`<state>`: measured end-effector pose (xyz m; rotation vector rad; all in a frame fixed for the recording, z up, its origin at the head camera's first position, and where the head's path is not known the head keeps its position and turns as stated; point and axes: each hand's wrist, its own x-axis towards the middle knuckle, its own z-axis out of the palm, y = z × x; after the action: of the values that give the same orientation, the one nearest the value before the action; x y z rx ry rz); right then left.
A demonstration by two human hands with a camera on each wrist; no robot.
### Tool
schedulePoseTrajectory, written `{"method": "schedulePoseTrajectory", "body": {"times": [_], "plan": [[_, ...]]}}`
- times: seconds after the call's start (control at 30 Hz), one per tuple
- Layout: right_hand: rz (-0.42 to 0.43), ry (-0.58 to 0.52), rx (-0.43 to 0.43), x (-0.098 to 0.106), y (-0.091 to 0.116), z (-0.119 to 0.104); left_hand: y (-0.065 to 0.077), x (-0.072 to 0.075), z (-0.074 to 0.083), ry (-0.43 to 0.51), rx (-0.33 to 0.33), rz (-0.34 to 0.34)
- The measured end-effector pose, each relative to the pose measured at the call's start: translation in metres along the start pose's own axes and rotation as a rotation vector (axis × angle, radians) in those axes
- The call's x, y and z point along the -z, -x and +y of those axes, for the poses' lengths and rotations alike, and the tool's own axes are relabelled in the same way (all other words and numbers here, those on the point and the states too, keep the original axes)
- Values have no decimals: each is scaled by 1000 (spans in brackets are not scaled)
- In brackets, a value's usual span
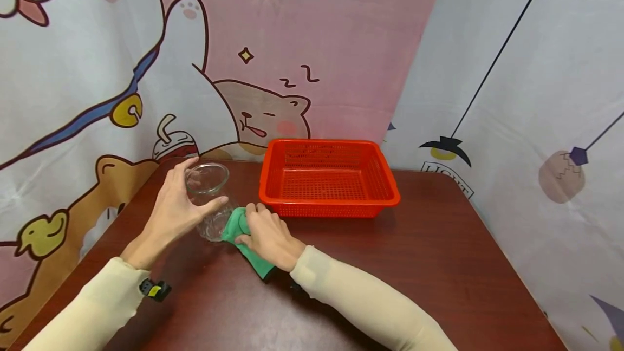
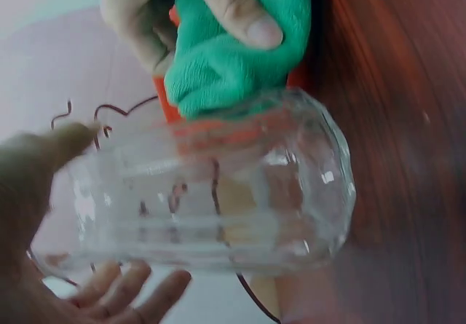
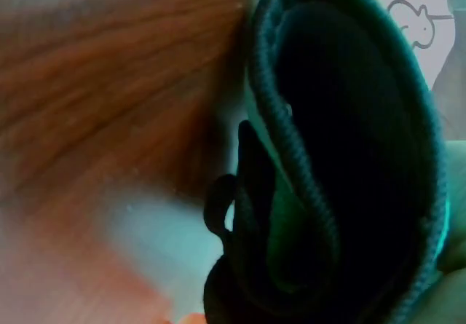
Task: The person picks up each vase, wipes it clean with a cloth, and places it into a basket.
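Observation:
A clear glass jar (image 1: 213, 213) with a wide round mouth is at the left of the table. My left hand (image 1: 176, 205) holds it near the rim, thumb on the near side and fingers around the far side. In the left wrist view the ribbed glass (image 2: 218, 200) lies between the thumb and the fingers. My right hand (image 1: 270, 234) grips a green cloth (image 1: 238, 223) against the lower right side of the jar. One end of the cloth hangs toward me. Its dark-edged fold (image 3: 291, 142) fills much of the right wrist view and hides the right fingers.
An orange-red plastic basket (image 1: 329, 209) with perforated sides stands at the back of the brown table (image 1: 390, 264), right of the jar. Behind the table hangs a cartoon-printed cloth backdrop (image 1: 351, 42), close to its back and side edges.

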<state>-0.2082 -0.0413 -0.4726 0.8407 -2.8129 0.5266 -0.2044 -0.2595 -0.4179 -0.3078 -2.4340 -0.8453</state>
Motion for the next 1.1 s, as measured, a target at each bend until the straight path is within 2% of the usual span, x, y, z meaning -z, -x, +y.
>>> {"method": "schedulePoseTrajectory", "body": {"times": [0.13,0.23,0.5,0.67,0.83,0.97,1.1], "plan": [[22,-15,15,3,4,0,3,-2,8,-40,70,9],[24,-17,26,5,7,0,5,-1,9,-49,92,-3],[53,-66,52,11,15,4,7,5,1,12,67,-49],[59,-112,49,16,19,6,5,9,-9,75,13,-93],[84,-136,66,22,22,8,0,16,-21,119,-60,-187],[116,-148,84,26,23,7,-7,22,-30,189,-156,-317],[159,-161,97,30,22,5,-12,25,-36,278,-192,-438]]}}
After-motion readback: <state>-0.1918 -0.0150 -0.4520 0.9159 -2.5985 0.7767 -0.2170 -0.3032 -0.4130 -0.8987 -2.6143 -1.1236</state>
